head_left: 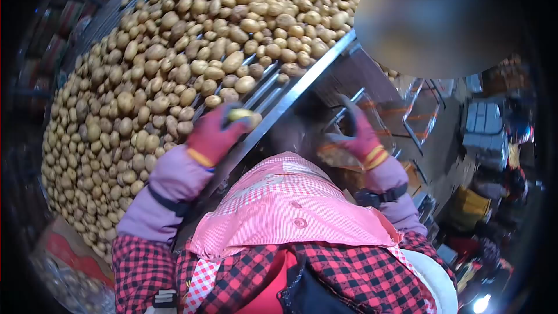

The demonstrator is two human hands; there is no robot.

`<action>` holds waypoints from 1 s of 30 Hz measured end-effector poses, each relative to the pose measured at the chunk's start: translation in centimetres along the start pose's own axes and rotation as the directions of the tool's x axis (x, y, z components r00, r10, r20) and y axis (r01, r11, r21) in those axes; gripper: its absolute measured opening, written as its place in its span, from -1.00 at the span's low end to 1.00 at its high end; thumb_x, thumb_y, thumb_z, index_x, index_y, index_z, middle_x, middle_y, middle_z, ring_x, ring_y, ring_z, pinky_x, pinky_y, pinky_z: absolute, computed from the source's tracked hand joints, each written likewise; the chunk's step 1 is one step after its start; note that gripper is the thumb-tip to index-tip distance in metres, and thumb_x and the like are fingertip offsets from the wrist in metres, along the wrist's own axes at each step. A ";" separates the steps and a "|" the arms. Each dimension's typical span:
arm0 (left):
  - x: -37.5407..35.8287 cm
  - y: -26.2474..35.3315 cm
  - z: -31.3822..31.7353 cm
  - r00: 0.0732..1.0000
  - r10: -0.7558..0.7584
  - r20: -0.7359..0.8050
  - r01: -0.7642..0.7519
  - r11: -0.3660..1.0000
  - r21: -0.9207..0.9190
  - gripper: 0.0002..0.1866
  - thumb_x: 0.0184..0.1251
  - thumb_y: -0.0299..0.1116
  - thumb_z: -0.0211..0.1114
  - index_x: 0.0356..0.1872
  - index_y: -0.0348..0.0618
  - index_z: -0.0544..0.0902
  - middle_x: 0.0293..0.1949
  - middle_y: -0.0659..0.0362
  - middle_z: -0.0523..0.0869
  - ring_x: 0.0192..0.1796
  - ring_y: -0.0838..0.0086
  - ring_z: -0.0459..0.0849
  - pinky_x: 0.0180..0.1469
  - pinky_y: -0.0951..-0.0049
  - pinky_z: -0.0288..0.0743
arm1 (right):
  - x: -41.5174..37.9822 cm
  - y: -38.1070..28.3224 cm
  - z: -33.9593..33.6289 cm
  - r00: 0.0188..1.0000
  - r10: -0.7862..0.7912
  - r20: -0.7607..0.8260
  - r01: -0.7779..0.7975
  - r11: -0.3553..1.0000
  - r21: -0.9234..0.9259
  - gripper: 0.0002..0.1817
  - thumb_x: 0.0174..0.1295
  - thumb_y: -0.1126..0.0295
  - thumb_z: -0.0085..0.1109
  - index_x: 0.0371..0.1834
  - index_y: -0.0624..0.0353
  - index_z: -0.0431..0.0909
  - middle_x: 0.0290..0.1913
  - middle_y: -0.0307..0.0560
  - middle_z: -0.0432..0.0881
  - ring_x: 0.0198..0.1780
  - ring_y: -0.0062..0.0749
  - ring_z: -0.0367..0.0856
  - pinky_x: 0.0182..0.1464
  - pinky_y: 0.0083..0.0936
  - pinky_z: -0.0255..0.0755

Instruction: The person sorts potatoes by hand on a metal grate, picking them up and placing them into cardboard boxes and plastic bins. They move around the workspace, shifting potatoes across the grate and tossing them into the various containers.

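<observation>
My left hand (214,135), in a red and grey glove, is at the near metal edge of the sorting table. Its fingers close round a yellowish potato (239,114), and a browner potato (255,120) lies right beside it at the rail. Many more potatoes (152,84) cover the slatted surface up and left of this hand. My right hand (359,132), gloved the same way, hangs over the dark space right of the rail. Its thumb and fingers are spread, with no potato visible between them.
A metal rail (302,84) edges the table diagonally. Right of it stand metal frames (421,116) on the floor and a stack of pale boxes (485,128). A bag of potatoes (75,285) sits at the lower left. A blurred oval hides the upper right.
</observation>
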State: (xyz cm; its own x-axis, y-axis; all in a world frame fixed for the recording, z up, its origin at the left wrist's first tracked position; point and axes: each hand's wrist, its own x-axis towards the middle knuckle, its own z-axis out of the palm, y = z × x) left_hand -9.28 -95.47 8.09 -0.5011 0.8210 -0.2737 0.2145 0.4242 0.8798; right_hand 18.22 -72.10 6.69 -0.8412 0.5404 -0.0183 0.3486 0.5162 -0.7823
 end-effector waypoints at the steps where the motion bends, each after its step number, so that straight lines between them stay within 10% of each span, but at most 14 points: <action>1: 1.4 1.9 2.5 0.993 0.042 0.108 -0.045 0.998 0.033 -0.50 0.27 -0.18 0.38 0.15 -0.24 0.57 -0.09 0.06 0.75 -0.09 0.43 0.71 -0.01 0.36 0.58 | 0.8 -3.2 1.3 0.990 -0.140 -0.032 0.144 0.969 0.201 -0.07 -0.01 0.31 0.54 0.48 0.17 0.25 0.34 0.11 0.43 0.37 -0.15 0.42 0.39 -0.28 0.29; 3: 3.2 5.4 7.3 0.904 0.003 0.427 -0.057 0.992 0.114 -0.46 0.31 -0.17 0.35 0.23 -0.24 0.52 -0.08 0.04 0.74 -0.04 0.45 0.70 0.06 0.37 0.55 | 0.6 -4.6 3.6 0.978 -0.175 0.116 0.108 0.892 0.439 -0.19 0.08 0.40 0.46 0.44 0.15 0.32 0.35 0.09 0.43 0.35 -0.20 0.43 0.39 -0.30 0.29; 6: 2.9 6.7 9.0 0.845 0.122 0.521 -0.103 0.993 -0.065 -0.29 0.33 -0.23 0.32 0.45 -0.18 0.29 0.03 0.01 0.70 0.08 0.45 0.64 0.19 0.40 0.48 | -1.8 -1.0 0.4 0.978 -0.004 -0.210 0.067 0.954 0.293 -0.43 0.16 0.50 0.37 0.29 0.16 0.48 0.19 -0.02 0.57 0.18 -0.31 0.57 0.25 -0.39 0.45; 11: 2.2 -1.1 -0.7 0.982 0.188 0.003 -0.188 0.982 -0.019 -0.37 0.41 -0.39 0.24 0.48 -0.14 0.28 0.25 0.03 0.57 0.21 0.42 0.56 0.27 0.40 0.43 | -20.2 18.4 -13.3 0.506 0.539 -0.673 -0.346 0.842 0.414 -0.43 0.22 0.58 0.20 0.35 0.10 0.41 0.08 0.02 0.63 -0.07 -0.31 0.65 -0.19 -0.52 0.56; 12: 1.2 -3.2 -3.1 0.965 0.195 -0.177 -0.196 0.981 0.016 -0.35 0.37 -0.39 0.29 0.46 -0.17 0.30 0.24 -0.03 0.57 0.23 0.37 0.56 0.27 0.37 0.43 | -25.4 24.1 -14.9 0.559 0.324 -0.764 -0.612 0.783 -0.116 -0.38 0.21 0.27 0.32 0.36 0.11 0.41 0.16 0.15 0.61 0.07 0.01 0.64 0.06 -0.25 0.53; 13: -0.3 -5.3 -5.4 0.912 0.199 -0.358 -0.192 0.980 0.054 -0.34 0.34 -0.38 0.33 0.44 -0.20 0.33 0.24 -0.08 0.58 0.25 0.31 0.57 0.28 0.34 0.43 | -25.9 22.3 -15.1 0.443 0.574 -0.688 -0.893 0.347 -0.286 -0.20 0.12 0.02 0.36 0.41 0.11 0.35 0.25 0.29 0.51 0.26 0.25 0.48 0.32 -0.09 0.33; 14: -2.0 -7.8 -7.3 0.830 0.258 -0.495 -0.215 0.966 0.143 -0.35 0.35 -0.41 0.31 0.45 -0.20 0.32 0.26 -0.09 0.56 0.26 0.29 0.56 0.30 0.33 0.41 | -26.8 23.7 -14.5 0.431 0.594 -0.680 -0.897 0.196 -0.397 -0.17 0.12 0.00 0.36 0.43 0.11 0.32 0.31 0.32 0.44 0.33 0.25 0.39 0.36 -0.09 0.28; 15: -4.5 -9.9 -9.1 0.723 0.314 -0.616 -0.203 0.948 0.245 -0.36 0.36 -0.43 0.29 0.45 -0.19 0.32 0.28 -0.10 0.54 0.27 0.27 0.55 0.32 0.32 0.39 | -26.1 25.9 -13.7 0.427 0.611 -0.666 -0.861 0.050 -0.507 -0.13 0.11 -0.03 0.36 0.46 0.11 0.29 0.36 0.34 0.37 0.40 0.26 0.30 0.40 -0.09 0.23; 18: -15.5 -11.3 -12.1 0.648 0.068 -0.759 0.432 0.787 0.440 -0.19 0.30 -0.13 0.36 0.50 -0.15 0.21 0.37 -0.17 0.40 0.41 -0.01 0.36 0.45 0.13 0.19 | -9.3 18.1 -10.0 0.761 0.458 -0.458 -0.648 0.515 -0.561 -0.08 0.09 0.00 0.39 0.51 0.10 0.22 0.44 0.35 0.25 0.46 0.24 0.19 0.45 -0.08 0.14; 21: -22.1 -12.4 -7.2 0.477 -0.259 -0.840 0.835 0.433 0.340 0.02 0.13 0.30 0.31 0.53 -0.01 0.15 0.43 -0.20 0.28 0.47 -0.23 0.16 0.44 -0.24 0.03 | 7.2 9.8 -2.7 0.988 -0.057 -0.143 -0.047 0.775 -0.631 -0.06 0.04 0.14 0.44 0.52 0.03 0.21 0.48 0.30 0.19 0.46 0.23 0.19 0.46 -0.09 0.14; 25: -23.5 -11.4 0.2 0.451 -0.481 -0.752 0.892 0.243 0.381 0.11 0.14 0.37 0.24 0.56 -0.09 0.01 0.50 -0.32 0.04 0.44 -0.38 0.15 0.45 -0.27 -0.06 | 18.7 -0.5 8.7 0.871 -0.388 0.301 0.486 0.765 -0.423 0.12 -0.22 0.21 0.59 0.54 -0.19 0.19 0.52 0.13 0.16 0.53 0.17 0.07 0.52 -0.04 0.02; 27: -21.4 -9.7 0.4 0.412 -0.524 -0.745 0.908 0.309 0.284 0.15 0.13 0.39 0.22 0.56 -0.15 -0.05 0.51 -0.35 0.00 0.45 -0.38 0.12 0.44 -0.30 -0.12 | 21.2 -3.1 12.1 0.658 -0.442 0.610 0.747 0.483 -0.456 0.14 -0.28 0.10 0.60 0.52 -0.25 0.20 0.52 0.05 0.15 0.55 0.10 0.05 0.51 0.07 -0.01; 30: -18.7 -8.8 1.6 0.393 -0.464 -0.794 0.914 0.295 0.279 0.29 0.06 0.41 0.27 0.52 -0.40 -0.12 0.50 -0.37 -0.01 0.50 -0.35 0.02 0.45 -0.30 -0.13 | 25.2 -2.1 11.9 0.493 -0.470 0.732 0.860 0.390 -0.328 0.12 -0.34 -0.07 0.56 0.47 -0.30 0.26 0.51 -0.06 0.18 0.55 0.05 0.06 0.51 0.11 -0.06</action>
State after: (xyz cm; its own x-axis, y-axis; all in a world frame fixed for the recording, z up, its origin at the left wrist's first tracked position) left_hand -0.46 -113.92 4.88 -0.9619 -0.1781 -0.2072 -0.1606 0.9821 -0.0988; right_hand -8.61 -67.52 0.47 -0.8810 -0.4629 -0.0975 -0.4518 0.8845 -0.1166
